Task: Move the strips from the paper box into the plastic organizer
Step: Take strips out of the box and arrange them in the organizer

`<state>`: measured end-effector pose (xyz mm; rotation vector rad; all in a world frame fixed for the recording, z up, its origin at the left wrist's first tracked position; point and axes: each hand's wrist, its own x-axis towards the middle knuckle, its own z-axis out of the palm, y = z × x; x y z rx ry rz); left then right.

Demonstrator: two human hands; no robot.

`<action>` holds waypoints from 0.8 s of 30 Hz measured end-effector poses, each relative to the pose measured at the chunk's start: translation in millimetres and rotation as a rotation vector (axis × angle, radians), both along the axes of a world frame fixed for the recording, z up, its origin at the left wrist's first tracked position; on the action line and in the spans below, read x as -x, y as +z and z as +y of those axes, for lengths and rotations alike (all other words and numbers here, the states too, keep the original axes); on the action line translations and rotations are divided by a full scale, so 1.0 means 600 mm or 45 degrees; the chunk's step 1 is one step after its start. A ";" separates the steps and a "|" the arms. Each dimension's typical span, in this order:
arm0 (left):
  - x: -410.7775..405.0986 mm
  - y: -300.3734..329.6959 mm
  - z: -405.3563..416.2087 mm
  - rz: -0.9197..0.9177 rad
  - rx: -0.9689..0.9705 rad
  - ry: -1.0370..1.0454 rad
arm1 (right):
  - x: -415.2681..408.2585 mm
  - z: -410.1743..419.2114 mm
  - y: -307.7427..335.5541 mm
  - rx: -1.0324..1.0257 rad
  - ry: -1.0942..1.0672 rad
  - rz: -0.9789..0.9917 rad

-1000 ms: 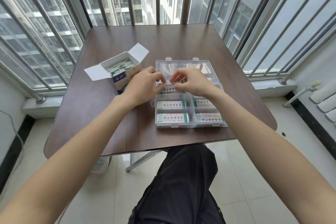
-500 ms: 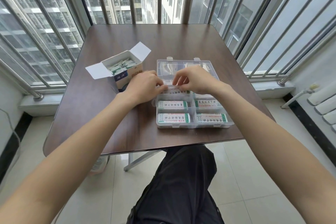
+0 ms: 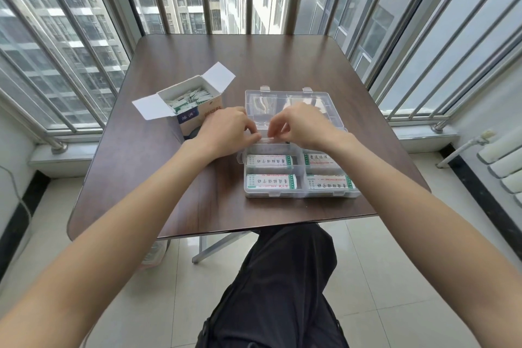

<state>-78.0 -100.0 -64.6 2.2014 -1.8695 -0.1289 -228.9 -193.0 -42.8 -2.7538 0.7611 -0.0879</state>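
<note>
Hands first: my left hand (image 3: 228, 130) and right hand (image 3: 303, 126) meet over the rear compartments of the plastic organizer (image 3: 299, 193), fingertips pinched narrow at either end of what looks like a strip (image 3: 267, 141) held level between them. The strip is mostly hidden by the fingers, so I cannot tell for certain how firmly either hand grips it, but both are closed on it, not spread.

I judge the step in hand to be laying this strip into a rear compartment on the left side of the organizer. Four compartments nearer the front edge of the table (image 3: 169, 65) already hold stacks of strips (image 3: 269, 161), printed faces up. The organizer's clear lid (image 3: 282, 100) lies folded open behind it, toward the far edge.

Left of the organizer, just beside my left wrist, the paper box (image 3: 192, 116) stands with its flaps open and plenty of strips (image 3: 189, 99) left inside, so the task is well short of done.

Next I would lower the strip flat, square it between the dividers, let go with both hands, then send the left hand to the box for another. The strips look thin and light, so the pinch should be gentle.
</note>
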 end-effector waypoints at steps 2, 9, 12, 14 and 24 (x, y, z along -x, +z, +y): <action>0.001 0.001 -0.002 -0.014 -0.014 -0.005 | -0.002 -0.001 -0.001 0.084 -0.015 0.061; 0.005 -0.005 0.007 0.011 -0.012 -0.052 | 0.000 0.005 -0.001 0.186 0.017 0.211; 0.007 0.001 0.006 -0.027 -0.036 -0.067 | 0.002 0.006 -0.002 0.213 0.023 0.200; 0.008 0.008 0.000 -0.116 -0.086 -0.083 | 0.000 0.009 -0.007 0.282 0.037 0.210; 0.024 0.021 -0.004 -0.249 -0.042 -0.088 | -0.004 0.010 0.000 0.345 0.114 0.367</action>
